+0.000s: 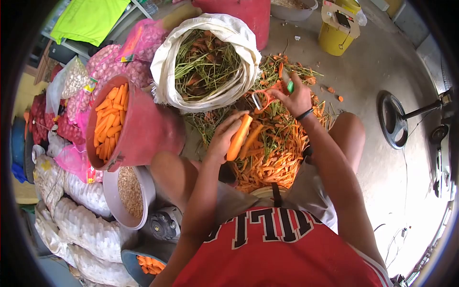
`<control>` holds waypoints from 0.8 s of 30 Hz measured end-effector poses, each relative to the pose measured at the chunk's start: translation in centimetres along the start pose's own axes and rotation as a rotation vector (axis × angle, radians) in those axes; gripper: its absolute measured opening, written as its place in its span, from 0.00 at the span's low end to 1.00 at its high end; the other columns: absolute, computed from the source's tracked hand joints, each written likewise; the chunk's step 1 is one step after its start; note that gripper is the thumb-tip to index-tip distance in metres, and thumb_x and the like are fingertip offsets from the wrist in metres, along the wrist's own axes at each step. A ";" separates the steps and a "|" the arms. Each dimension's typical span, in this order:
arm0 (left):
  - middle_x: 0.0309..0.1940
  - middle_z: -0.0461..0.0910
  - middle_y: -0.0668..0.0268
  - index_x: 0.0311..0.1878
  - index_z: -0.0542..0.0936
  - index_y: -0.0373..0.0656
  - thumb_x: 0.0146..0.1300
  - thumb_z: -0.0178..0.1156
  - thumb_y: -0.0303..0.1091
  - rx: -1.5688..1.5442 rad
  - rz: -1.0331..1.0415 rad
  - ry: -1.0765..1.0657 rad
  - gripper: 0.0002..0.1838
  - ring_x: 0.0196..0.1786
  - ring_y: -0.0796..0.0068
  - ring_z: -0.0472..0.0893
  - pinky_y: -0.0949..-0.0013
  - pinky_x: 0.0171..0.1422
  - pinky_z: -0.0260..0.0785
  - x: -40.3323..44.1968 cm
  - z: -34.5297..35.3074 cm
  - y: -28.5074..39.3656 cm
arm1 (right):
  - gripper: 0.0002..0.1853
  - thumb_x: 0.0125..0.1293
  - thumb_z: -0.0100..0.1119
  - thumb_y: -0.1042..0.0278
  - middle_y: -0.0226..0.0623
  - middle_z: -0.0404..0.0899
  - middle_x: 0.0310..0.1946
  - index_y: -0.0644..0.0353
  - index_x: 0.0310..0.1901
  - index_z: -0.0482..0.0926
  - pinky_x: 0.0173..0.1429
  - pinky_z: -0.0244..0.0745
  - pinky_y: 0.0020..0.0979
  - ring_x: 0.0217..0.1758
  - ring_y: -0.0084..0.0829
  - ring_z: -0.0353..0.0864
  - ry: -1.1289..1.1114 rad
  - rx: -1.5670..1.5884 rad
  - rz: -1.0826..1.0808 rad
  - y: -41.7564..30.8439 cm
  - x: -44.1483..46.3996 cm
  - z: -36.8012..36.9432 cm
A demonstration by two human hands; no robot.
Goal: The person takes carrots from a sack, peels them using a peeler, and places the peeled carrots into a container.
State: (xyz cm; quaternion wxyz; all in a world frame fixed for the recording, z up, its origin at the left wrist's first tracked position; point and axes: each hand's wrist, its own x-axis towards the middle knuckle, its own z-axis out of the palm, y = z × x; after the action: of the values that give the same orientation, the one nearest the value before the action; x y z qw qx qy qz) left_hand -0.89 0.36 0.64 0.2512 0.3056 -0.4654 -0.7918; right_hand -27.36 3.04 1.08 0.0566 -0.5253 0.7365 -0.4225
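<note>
My left hand (224,137) is wrapped round a peeled carrot (240,137), held tilted over the pile of orange peelings (272,167). Just to its right, my right hand (299,98) grips an orange peeler (262,98), whose metal blade end points toward the carrot without touching it. A small knife with a green handle (290,86) also shows at the fingers of that hand. Peelings and green stalks lie beneath both hands, between my legs. In front stands an open white sack (160,71) full of carrot tops and stalks.
On the left, a red bucket (148,126) holds peeled carrots. Below it are a pale basin (147,191), a dark bucket (131,263) with carrot pieces and filled white sacks (91,225). Pink net bags (103,62) stand behind. A yellow bucket (332,40) and a round-based stand (393,119) are right.
</note>
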 end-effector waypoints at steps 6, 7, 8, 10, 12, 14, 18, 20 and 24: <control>0.49 0.79 0.62 0.67 0.71 0.41 0.76 0.51 0.38 -0.376 0.037 0.219 0.21 0.42 0.74 0.82 0.71 0.40 0.78 1.5 0.9 -1.3 | 0.32 0.49 0.76 0.41 0.38 0.81 0.31 0.55 0.47 0.76 0.33 0.81 0.37 0.31 0.39 0.85 -0.184 0.198 -0.621 -4.0 -4.4 1.4; 0.49 0.79 0.61 0.67 0.71 0.41 0.76 0.51 0.38 -0.395 0.015 0.219 0.21 0.42 0.73 0.83 0.71 0.40 0.78 1.3 1.1 -1.3 | 0.32 0.49 0.76 0.40 0.37 0.80 0.30 0.55 0.46 0.76 0.33 0.81 0.37 0.31 0.40 0.85 -0.204 0.171 -0.665 -4.4 -4.7 1.5; 0.47 0.80 0.62 0.68 0.71 0.42 0.76 0.51 0.39 -0.403 0.025 0.148 0.22 0.40 0.75 0.82 0.72 0.40 0.77 1.2 1.4 -1.4 | 0.33 0.48 0.76 0.38 0.38 0.80 0.30 0.55 0.46 0.76 0.33 0.81 0.37 0.31 0.40 0.85 -0.206 0.159 -0.629 -3.9 -4.4 1.5; 0.45 0.80 0.63 0.68 0.71 0.44 0.76 0.51 0.39 -0.341 -0.054 0.008 0.21 0.37 0.77 0.80 0.74 0.38 0.75 0.3 0.6 -1.4 | 0.35 0.47 0.76 0.36 0.39 0.81 0.30 0.56 0.46 0.76 0.34 0.81 0.37 0.33 0.38 0.86 -0.163 0.050 -0.513 -2.4 -2.4 1.1; 0.39 0.79 0.66 0.66 0.72 0.45 0.76 0.51 0.40 -0.226 -0.138 0.082 0.20 0.33 0.79 0.78 0.76 0.34 0.72 -0.1 1.9 -0.2 | 0.36 0.46 0.77 0.39 0.41 0.83 0.31 0.58 0.47 0.76 0.34 0.81 0.36 0.32 0.39 0.86 -0.020 0.082 -0.351 -1.5 -0.9 0.3; 0.37 0.78 0.66 0.67 0.71 0.46 0.75 0.52 0.40 -0.320 -0.091 -0.006 0.20 0.32 0.78 0.77 0.75 0.34 0.71 0.0 1.3 -0.2 | 0.36 0.46 0.79 0.41 0.43 0.83 0.32 0.59 0.48 0.76 0.36 0.82 0.35 0.31 0.40 0.86 0.096 0.016 -0.279 -1.1 -0.4 -0.1; 0.42 0.80 0.66 0.66 0.71 0.45 0.76 0.49 0.41 -0.443 -0.066 0.135 0.20 0.35 0.77 0.79 0.74 0.36 0.73 0.9 2.0 0.4 | 0.34 0.48 0.77 0.41 0.42 0.83 0.33 0.58 0.49 0.77 0.37 0.82 0.35 0.36 0.40 0.87 -0.171 0.243 -0.318 -3.0 -3.5 1.0; 0.45 0.79 0.65 0.61 0.73 0.40 0.77 0.49 0.39 -0.437 -0.005 0.112 0.17 0.39 0.75 0.81 0.70 0.39 0.77 1.1 1.7 -0.4 | 0.32 0.48 0.77 0.40 0.37 0.81 0.32 0.56 0.46 0.77 0.34 0.81 0.36 0.32 0.40 0.85 -0.210 0.205 -0.587 -4.5 -4.4 1.1; 0.45 0.80 0.66 0.61 0.74 0.42 0.76 0.50 0.40 -0.430 -0.039 -0.073 0.17 0.38 0.78 0.80 0.75 0.38 0.74 0.6 0.9 -1.4 | 0.32 0.48 0.75 0.38 0.37 0.79 0.29 0.55 0.44 0.76 0.33 0.79 0.36 0.30 0.39 0.84 -0.116 0.084 -0.522 -1.9 -2.4 1.1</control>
State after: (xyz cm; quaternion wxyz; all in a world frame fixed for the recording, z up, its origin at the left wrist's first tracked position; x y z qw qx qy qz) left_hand -2.12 1.10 -0.35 0.2782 0.2251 -0.2886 -0.8881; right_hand -24.38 4.26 0.80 0.0096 -0.7178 0.5537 -0.4220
